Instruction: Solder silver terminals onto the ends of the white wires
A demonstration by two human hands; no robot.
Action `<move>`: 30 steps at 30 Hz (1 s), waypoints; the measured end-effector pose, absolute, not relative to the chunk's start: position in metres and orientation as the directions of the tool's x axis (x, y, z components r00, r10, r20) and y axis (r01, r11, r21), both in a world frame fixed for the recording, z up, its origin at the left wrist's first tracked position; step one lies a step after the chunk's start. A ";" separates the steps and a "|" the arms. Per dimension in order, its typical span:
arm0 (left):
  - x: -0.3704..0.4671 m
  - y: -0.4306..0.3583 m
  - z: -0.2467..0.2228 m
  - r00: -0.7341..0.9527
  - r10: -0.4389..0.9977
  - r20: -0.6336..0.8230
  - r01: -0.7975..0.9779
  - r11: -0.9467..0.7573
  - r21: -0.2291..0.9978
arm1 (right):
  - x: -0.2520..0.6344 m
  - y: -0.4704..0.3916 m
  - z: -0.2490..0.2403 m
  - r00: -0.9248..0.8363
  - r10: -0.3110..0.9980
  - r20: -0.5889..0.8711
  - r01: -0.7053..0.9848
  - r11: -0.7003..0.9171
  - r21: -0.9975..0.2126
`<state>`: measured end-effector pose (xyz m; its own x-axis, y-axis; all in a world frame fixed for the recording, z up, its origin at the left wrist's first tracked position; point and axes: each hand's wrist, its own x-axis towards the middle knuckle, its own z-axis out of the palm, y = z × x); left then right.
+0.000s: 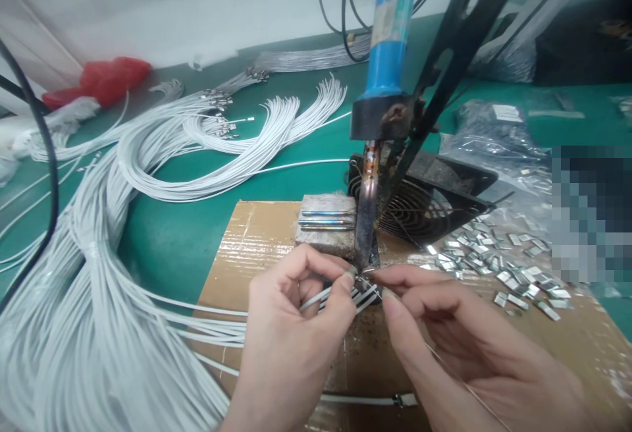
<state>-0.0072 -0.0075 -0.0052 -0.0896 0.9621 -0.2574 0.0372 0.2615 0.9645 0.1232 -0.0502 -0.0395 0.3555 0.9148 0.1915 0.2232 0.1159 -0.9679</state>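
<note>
Fingertips of our left hand (291, 317) are pinched closed on the ends of a few white wires (336, 295), just below the middle of the frame, directly under the tip of the soldering iron (368, 215). Our right hand (469, 346) is also pinched, holding a thin solder wire (459, 379) at the same point. We judge the white wires to be light, soft and a little springy, so they are best held close to the ends. Small metal clips (498, 267) lie on the cardboard (266, 228) at the right.
</note>
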 end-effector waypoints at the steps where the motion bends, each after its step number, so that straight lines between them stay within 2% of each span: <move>1: -0.007 -0.008 -0.006 -0.091 0.962 -0.258 0.042 0.263 0.964 | 0.124 -0.050 -0.040 0.352 0.916 0.193 0.232 0.114 -0.966; 16: -0.007 -0.006 -0.004 -0.096 0.962 -0.257 0.078 0.265 0.961 | 0.120 -0.046 -0.039 0.372 0.907 0.197 0.266 0.099 -0.959; 30: -0.009 -0.009 -0.007 -0.094 0.966 -0.242 0.127 0.253 0.959 | 0.115 -0.048 -0.041 0.415 0.895 0.164 0.227 0.073 -0.971</move>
<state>-0.0087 -0.0090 -0.0068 -0.0945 0.9655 -0.2425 0.1268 0.2533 0.9591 0.1148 -0.0478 -0.0407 0.4153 0.8947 0.1642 0.2270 0.0728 -0.9712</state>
